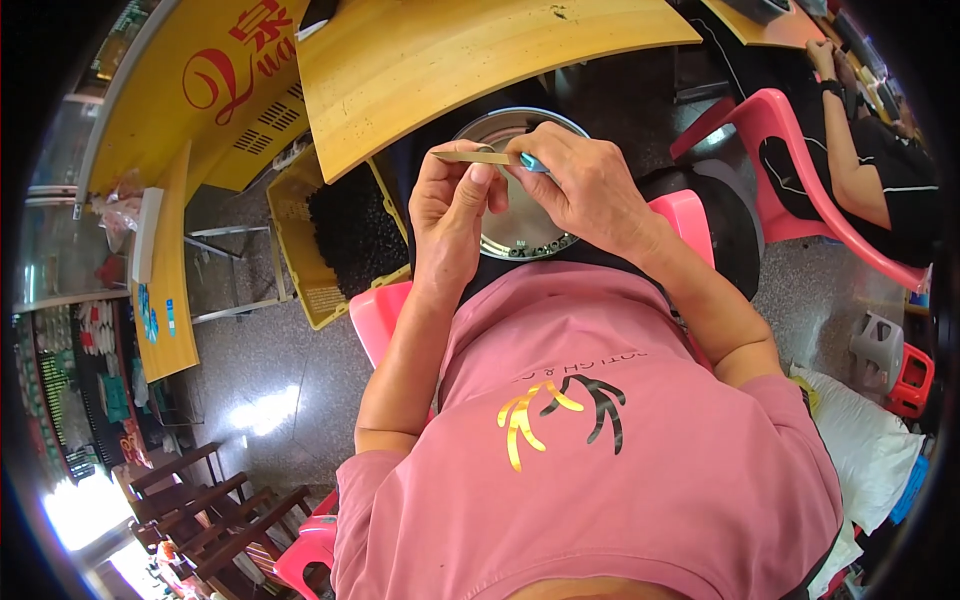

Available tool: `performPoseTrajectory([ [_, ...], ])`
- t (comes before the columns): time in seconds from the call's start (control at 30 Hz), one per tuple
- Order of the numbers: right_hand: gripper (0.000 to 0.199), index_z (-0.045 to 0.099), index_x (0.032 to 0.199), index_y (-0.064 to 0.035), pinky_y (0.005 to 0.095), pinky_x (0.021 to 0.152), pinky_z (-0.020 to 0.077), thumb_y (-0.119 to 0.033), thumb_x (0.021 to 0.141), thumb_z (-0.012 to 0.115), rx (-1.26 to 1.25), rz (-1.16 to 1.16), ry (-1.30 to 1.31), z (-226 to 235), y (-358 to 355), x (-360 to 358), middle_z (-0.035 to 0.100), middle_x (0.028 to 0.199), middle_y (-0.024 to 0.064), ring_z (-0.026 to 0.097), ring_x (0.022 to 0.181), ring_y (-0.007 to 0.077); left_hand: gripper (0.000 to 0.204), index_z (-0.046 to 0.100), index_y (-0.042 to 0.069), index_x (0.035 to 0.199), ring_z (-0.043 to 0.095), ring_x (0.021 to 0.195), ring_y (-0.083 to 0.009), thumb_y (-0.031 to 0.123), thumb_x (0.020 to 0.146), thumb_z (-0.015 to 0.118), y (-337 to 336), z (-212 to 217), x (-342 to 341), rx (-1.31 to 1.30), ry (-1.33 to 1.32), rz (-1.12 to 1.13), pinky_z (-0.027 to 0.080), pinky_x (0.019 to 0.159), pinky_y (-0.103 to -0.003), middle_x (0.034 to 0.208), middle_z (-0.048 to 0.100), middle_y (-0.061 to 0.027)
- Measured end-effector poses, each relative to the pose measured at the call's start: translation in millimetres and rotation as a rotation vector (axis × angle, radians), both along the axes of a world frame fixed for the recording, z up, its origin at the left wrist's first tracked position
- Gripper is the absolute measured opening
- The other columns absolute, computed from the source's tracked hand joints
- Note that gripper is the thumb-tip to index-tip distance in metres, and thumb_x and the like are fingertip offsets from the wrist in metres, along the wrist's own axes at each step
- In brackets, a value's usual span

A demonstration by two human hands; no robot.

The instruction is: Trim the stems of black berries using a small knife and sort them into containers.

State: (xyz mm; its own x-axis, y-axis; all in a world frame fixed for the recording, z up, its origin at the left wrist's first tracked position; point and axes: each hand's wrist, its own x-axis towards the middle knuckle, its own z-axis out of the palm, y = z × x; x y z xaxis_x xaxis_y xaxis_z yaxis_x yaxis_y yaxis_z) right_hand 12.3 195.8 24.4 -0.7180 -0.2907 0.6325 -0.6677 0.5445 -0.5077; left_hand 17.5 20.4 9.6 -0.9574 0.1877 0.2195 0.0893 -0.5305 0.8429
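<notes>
Reference centre: middle of the head view. Nearest to me, the pink shirt (600, 480) fills 5 to 6 o'clock. At 12 o'clock, the right hand (595, 185) is curled closed, its fingers gripping a teal piece (533, 163). A flat, tapered tan strip (470, 156) extends from that grip toward 9 o'clock, level above the bowl. The left hand (450, 205) is half closed, thumb tip beside the strip; I cannot tell whether it grips anything. Beneath both hands: a round metal bowl (524, 218), dark pieces (535, 248) along its 6 o'clock edge. Farther out: yellow crate (285, 225) of black pieces (345, 235), 10 o'clock; yellow tabletop (450, 80), 12 o'clock; pink chair (790, 160), 2 o'clock.
</notes>
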Motion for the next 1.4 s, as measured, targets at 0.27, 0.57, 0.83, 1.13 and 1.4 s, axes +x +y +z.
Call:
performPoseTrajectory([
  [0.27, 0.01, 0.061, 0.098, -0.0047, 0.0395, 0.058, 0.0489, -0.01, 0.09, 0.066, 0.006, -0.004, 0.014, -0.3, -1.5, 0.1, 0.059, 0.08, 0.0095, 0.062, 0.069, 0.0319, 0.017, 0.056, 0.002, 0.111, 0.056, 0.074, -0.0113, 0.013, 0.099, 0.062, -1.5, 0.7, -0.3, -0.052, 0.043, 0.03, 0.045, 0.068, -0.024, 0.092, 0.064, -0.0066],
  [0.57, 0.013, 0.065, 0.102, -0.0029, 0.04, 0.07, 0.0531, -0.014, 0.095, 0.062, 0.029, -0.167, -0.162, -28.1, 4.4, -13.7, 0.068, 0.094, 0.015, 0.067, 0.082, 0.0362, 0.015, 0.058, 0.001, 0.108, 0.06, 0.07, -0.0138, 0.011, 0.098, 0.063, -9.7, 12.4, 9.2, 0.051, 0.03, -0.095, 0.047, 0.063, -0.024, 0.087, 0.064, -0.0081],
  [0.83, 0.025, 0.065, 0.104, 0.0015, 0.0295, 0.06, 0.0471, -0.023, 0.099, 0.063, -0.067, -0.13, -0.167, -9.6, 30.0, -19.6, 0.063, 0.078, 0.0099, 0.057, 0.066, 0.0157, 0.017, 0.064, -0.001, 0.105, 0.061, 0.073, -0.0082, 0.004, 0.091, 0.071, -101.7, -10.4, -4.0, -0.717, -0.043, 0.295, 0.05, 0.067, -0.022, 0.086, 0.066, -0.003],
  [1.13, 0.03, 0.065, 0.108, 0.0016, 0.0257, 0.063, 0.0489, -0.027, 0.099, 0.061, -0.069, -0.22, -0.253, -1.4, 44.9, -31.8, 0.063, 0.075, 0.008, 0.059, 0.067, 0.0108, 0.038, 0.06, 0.002, 0.126, 0.063, 0.104, -0.0287, 0.008, 0.09, 0.068, -136.5, 0.4, 5.4, -1.421, 0.233, 0.625, 0.051, 0.088, -0.036, 0.117, 0.063, -0.0163],
  [1.4, 0.037, 0.066, 0.112, 0.0002, 0.0248, 0.064, 0.0489, -0.035, 0.1, 0.06, -0.139, -0.242, -0.269, 5.6, 59.1, -32.6, 0.065, 0.076, 0.0068, 0.06, 0.069, 0.0097, 0.033, 0.061, 0.002, 0.121, 0.064, 0.101, -0.0345, 0.009, 0.089, 0.066, -18.6, -13.6, -38.7, -1.207, 0.765, -0.043, 0.054, 0.083, -0.041, 0.12, 0.061, -0.0182],
])
